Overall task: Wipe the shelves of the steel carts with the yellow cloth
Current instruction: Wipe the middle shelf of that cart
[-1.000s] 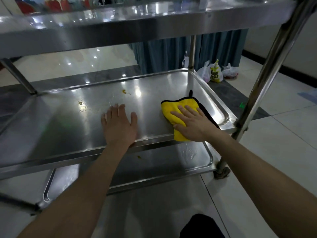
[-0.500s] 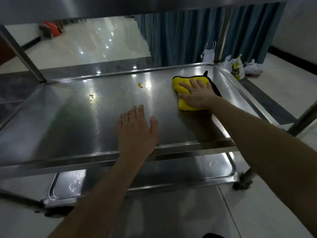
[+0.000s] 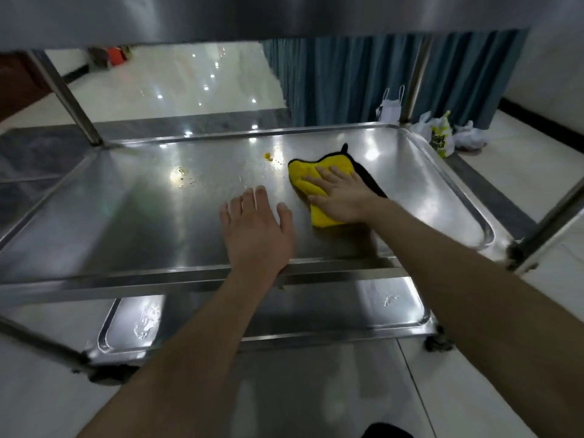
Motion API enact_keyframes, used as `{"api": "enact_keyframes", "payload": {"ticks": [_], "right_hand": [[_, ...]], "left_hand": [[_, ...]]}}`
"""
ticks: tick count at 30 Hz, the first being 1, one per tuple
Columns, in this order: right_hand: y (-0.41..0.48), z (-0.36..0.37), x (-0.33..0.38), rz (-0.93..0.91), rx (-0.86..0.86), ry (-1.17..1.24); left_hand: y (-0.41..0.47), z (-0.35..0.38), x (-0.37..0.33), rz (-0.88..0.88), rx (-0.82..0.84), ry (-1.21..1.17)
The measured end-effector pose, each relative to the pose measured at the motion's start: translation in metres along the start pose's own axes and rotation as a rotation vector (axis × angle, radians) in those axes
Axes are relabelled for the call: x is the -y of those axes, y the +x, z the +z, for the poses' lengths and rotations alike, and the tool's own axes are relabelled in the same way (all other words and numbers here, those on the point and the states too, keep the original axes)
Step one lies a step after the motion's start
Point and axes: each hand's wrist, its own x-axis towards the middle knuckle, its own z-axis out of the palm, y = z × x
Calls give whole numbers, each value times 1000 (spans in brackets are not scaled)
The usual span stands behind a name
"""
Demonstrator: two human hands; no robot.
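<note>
Two flat hands on the steel middle shelf [image 3: 126, 216].
The right hand [image 3: 339, 197] presses the yellow cloth [image 3: 311, 175] down, fingers straight. The left hand [image 3: 256, 235] lies flat just beside it, holding nothing. A yellow spot [image 3: 268, 157] sits just past the cloth. Far beyond the right hand, bags [image 3: 441, 134] lie on the floor, writing too blurry to read.

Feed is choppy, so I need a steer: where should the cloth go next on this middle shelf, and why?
Probably slide the yellow cloth left and slightly away, over the orange spot. The right hand lies flat on the cloth, the spot sits just beyond its left edge, and more droplets lie further left. The left hand rests flat on the middle shelf, nearer the front.
</note>
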Motion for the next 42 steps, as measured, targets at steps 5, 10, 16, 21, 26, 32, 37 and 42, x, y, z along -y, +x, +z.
{"api": "enact_keyframes", "payload": {"ticks": [5,10,16,21,26,32,37,42], "right_hand": [[-91,17,16,-129,-5,-31],[-100,17,15,-130,-9,-28],[-75,23,16,-70,-29,-30],[-8,19,27,18,-13,-12],[92,11,31,88,-37,27],[195,-6,47,76,3,2],[199,-8,73,21,12,-37],[123,2,101,-96,7,-31]], "left_hand": [[3,-18,12,-39,7,-243],[8,-24,91,-112,6,-45],[6,-10,108,-96,87,-19],[5,-12,109,-20,69,-30],[2,-14,108,15,51,-25],[0,-18,101,-24,34,-44],[5,-15,104,-46,16,-40],[3,-15,103,-75,-86,-31]]}}
